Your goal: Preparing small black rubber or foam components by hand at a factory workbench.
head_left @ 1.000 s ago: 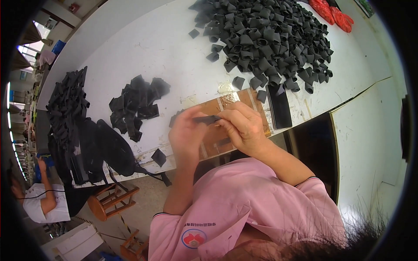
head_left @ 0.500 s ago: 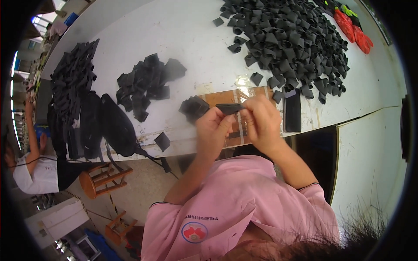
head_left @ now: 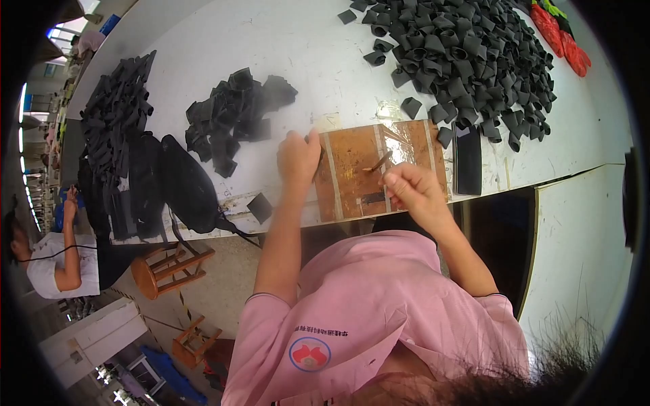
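A thin dark stick (head_left: 381, 161) is showing near the middle of the brown board (head_left: 349, 186); whether it is lying there or being held, I cannot tell. At the board's 4 o'clock, the right hand (head_left: 416, 193) is curling its thumb and fingers narrowly beside the stick, their grip being unclear. At 9 o'clock, the left hand (head_left: 298, 159) is turning its back to the view, hiding its fingers and anything in them. Glare is washing out the board's clear tape (head_left: 398, 145).

The white table (head_left: 325, 61) is showing scuffs and stains. A black slab (head_left: 468, 162) is lying just off the board at 3 o'clock. A heap of dark loops (head_left: 467, 61) is spreading at 1 o'clock, the frame cutting its top. Flat dark pieces (head_left: 233, 122) are overlapping at 10 o'clock. Beyond the table, a wooden stool (head_left: 145, 277) and a co-worker in white (head_left: 61, 264) are appearing at 8 o'clock, bent by the lens.
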Action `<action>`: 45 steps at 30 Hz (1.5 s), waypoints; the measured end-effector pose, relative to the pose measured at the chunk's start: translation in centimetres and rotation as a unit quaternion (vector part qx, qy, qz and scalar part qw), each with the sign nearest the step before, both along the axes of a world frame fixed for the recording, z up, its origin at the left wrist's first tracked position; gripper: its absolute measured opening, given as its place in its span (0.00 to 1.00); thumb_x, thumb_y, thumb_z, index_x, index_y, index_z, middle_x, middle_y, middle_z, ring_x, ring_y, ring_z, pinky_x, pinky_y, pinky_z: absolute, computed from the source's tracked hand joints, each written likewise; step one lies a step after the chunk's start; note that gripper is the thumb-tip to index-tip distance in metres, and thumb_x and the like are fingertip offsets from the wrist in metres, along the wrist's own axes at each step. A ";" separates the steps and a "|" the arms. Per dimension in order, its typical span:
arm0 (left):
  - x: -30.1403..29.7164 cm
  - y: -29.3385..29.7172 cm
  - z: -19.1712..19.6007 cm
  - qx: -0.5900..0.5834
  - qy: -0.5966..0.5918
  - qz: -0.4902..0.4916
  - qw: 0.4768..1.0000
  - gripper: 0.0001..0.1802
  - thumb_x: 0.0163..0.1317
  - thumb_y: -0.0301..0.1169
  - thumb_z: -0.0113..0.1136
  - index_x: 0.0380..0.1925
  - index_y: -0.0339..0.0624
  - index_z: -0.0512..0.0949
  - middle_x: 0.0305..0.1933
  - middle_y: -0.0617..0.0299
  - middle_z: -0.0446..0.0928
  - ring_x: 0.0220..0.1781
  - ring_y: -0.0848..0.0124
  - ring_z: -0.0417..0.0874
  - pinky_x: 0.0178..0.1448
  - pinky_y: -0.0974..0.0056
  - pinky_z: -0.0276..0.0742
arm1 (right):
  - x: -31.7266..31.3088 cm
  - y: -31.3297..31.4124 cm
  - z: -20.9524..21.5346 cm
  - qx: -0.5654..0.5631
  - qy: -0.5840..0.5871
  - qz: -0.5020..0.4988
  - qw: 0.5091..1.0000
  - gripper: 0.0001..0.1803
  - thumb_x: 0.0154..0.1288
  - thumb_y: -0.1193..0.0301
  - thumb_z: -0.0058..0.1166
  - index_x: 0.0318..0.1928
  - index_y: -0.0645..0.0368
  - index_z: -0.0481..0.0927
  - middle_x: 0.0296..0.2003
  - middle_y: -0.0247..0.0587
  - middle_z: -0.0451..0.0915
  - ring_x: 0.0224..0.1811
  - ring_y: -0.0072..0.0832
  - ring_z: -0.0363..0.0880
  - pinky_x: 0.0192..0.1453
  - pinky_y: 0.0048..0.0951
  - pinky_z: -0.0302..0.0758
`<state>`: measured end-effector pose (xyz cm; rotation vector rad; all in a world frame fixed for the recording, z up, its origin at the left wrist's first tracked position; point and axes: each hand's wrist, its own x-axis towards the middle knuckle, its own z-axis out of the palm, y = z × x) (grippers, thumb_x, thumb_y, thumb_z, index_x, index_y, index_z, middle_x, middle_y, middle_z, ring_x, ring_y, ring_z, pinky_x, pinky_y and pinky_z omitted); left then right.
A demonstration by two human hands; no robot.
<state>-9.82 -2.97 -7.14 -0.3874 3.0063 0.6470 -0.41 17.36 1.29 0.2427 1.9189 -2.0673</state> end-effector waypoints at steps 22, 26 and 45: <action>4.3 -0.1 4.1 0.554 0.028 0.081 0.828 0.05 0.55 0.25 0.58 0.28 0.34 0.75 0.20 0.66 0.72 0.17 0.81 0.69 0.18 0.78 0.64 | 0.8 -3.1 -0.2 0.154 0.142 0.068 0.975 0.06 0.56 0.74 0.51 0.29 0.66 0.75 0.21 0.46 0.74 0.22 0.35 0.72 0.27 0.30 0.69; 6.5 1.2 6.0 0.702 -0.036 0.084 0.706 0.04 0.56 0.25 0.56 0.30 0.36 0.75 0.21 0.64 0.73 0.19 0.79 0.71 0.21 0.77 0.67 | 0.5 -4.5 0.4 0.185 0.241 0.002 0.953 0.09 0.51 0.75 0.57 0.34 0.64 0.74 0.23 0.42 0.71 0.21 0.31 0.72 0.25 0.27 0.69; 9.1 4.7 8.7 0.722 0.022 0.051 0.690 0.07 0.57 0.20 0.50 0.35 0.39 0.67 0.21 0.63 0.70 0.11 0.83 0.59 0.15 0.79 0.54 | -0.1 -3.2 -1.8 0.353 0.415 -0.114 0.831 0.05 0.50 0.76 0.55 0.29 0.62 0.75 0.22 0.37 0.71 0.19 0.29 0.69 0.21 0.27 0.66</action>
